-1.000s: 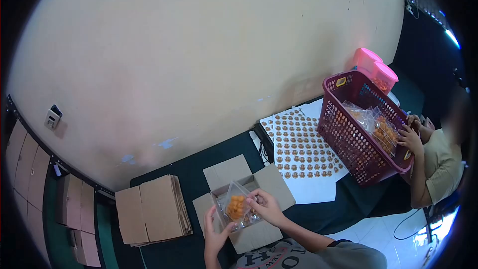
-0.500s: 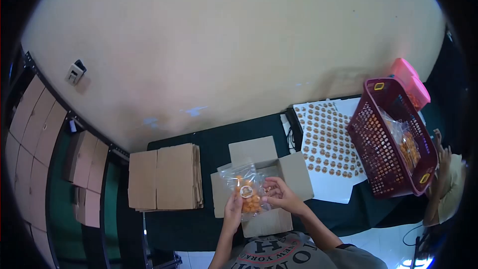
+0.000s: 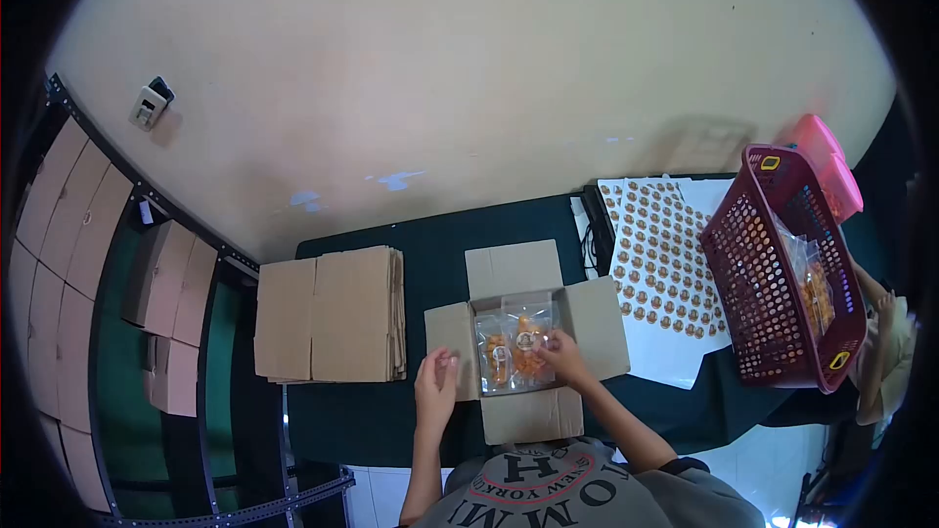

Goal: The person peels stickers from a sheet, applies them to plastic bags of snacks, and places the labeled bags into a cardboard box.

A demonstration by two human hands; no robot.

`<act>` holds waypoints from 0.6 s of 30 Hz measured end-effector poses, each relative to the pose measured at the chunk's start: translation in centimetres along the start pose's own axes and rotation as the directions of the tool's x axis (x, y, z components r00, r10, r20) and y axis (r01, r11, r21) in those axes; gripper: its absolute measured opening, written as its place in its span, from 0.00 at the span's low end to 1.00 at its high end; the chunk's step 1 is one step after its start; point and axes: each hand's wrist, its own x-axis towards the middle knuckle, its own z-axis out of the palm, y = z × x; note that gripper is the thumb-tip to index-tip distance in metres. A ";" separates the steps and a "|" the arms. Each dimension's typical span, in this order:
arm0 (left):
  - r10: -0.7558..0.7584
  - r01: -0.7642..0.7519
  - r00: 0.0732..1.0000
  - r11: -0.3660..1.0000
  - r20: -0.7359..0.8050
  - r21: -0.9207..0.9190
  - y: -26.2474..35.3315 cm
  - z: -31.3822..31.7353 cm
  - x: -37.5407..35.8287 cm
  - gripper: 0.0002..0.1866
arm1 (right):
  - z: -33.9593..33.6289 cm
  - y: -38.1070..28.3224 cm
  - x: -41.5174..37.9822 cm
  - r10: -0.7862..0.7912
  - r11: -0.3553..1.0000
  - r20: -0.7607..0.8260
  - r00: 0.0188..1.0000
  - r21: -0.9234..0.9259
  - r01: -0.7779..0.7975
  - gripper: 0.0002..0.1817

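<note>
left hand (image 3: 435, 389) relaxed and empty, right hand (image 3: 564, 357) at the labelled snack pouch (image 3: 529, 332), grip unclear, and pushing too hard could crease it against the carton (image 3: 514, 269)!

Pale fitting (image 3: 149, 108) on the beige wall (image 3: 469, 78)

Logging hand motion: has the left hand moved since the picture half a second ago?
Yes, the left hand has moved leftward, closer to the flattened cardboard stack.
</note>
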 end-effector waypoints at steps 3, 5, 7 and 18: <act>0.005 -0.006 1.000 0.997 0.005 0.076 0.3 -0.5 -0.6 0.14 | 2.9 3.9 1.0 -0.181 0.895 -0.068 0.981 -0.425 0.135 0.18; -0.040 0.038 0.998 0.998 0.051 0.048 0.9 -0.5 -1.2 0.15 | 5.1 4.2 0.9 -0.257 0.796 -0.013 0.966 -0.569 0.204 0.20; -0.081 0.079 0.992 0.997 0.099 0.021 1.4 -0.3 -1.6 0.15 | 6.3 3.3 0.8 -0.193 0.793 -0.005 0.981 -0.589 0.153 0.21; 0.077 -0.111 0.974 0.982 0.214 0.155 1.5 0.8 -2.4 0.14 | 5.6 4.0 1.4 -0.445 0.229 0.212 0.870 -0.913 0.339 0.26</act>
